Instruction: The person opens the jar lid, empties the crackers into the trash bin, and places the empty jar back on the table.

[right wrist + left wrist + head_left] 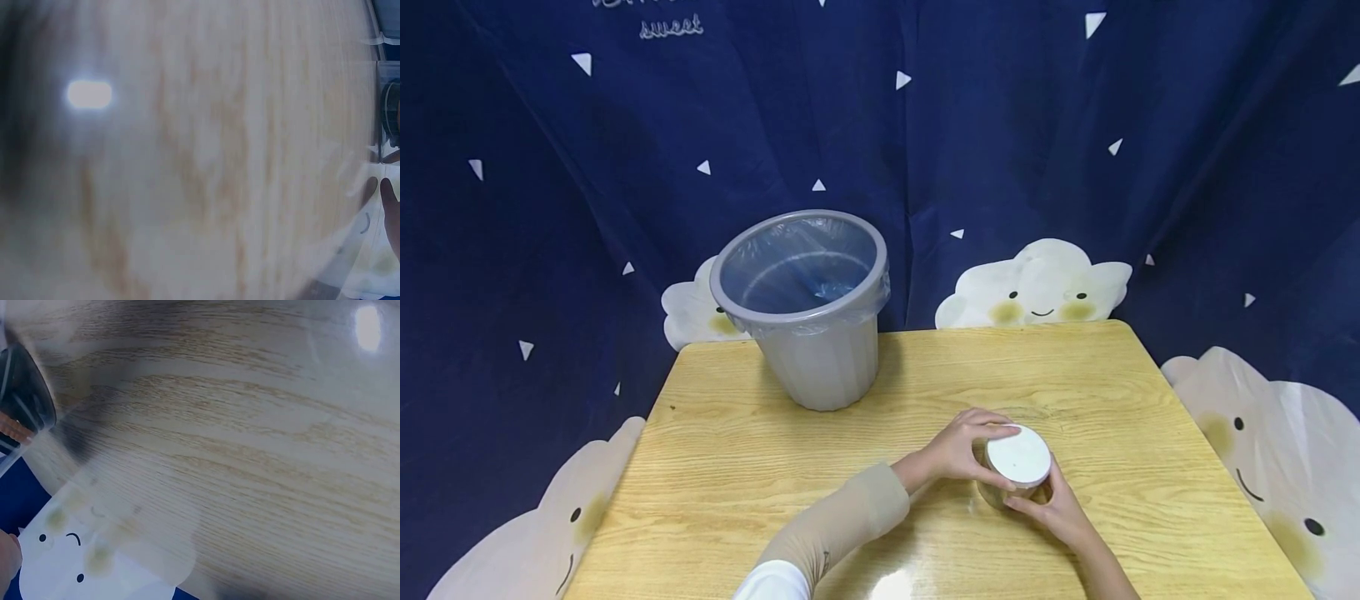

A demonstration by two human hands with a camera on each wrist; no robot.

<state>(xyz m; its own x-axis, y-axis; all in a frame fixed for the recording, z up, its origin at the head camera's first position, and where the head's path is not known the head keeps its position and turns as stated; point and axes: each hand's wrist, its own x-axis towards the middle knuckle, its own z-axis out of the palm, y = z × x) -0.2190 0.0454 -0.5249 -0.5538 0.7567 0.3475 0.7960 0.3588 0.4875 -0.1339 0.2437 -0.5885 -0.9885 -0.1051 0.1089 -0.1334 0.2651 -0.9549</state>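
A clear jar [989, 493] with a round white lid [1019, 455] is near the front right of the wooden table, between both hands. Thumb and fingers of my left hand [964, 447] grip the lid from its left side. From the right, my right hand [1060, 506] holds the jar's body, its thumb on the near side just under the lid. In the left wrist view the jar's clear wall [37, 434] shows at the left edge. A fingertip of the right hand [391, 215] appears at the right border of the right wrist view.
A grey trash bin [823, 362] lined with a clear bag stands at the table's back left. Behind the wooden table [715, 467] hangs a dark blue curtain [1000, 150] with white triangles and smiling clouds. Light reflects off the table's glossy front.
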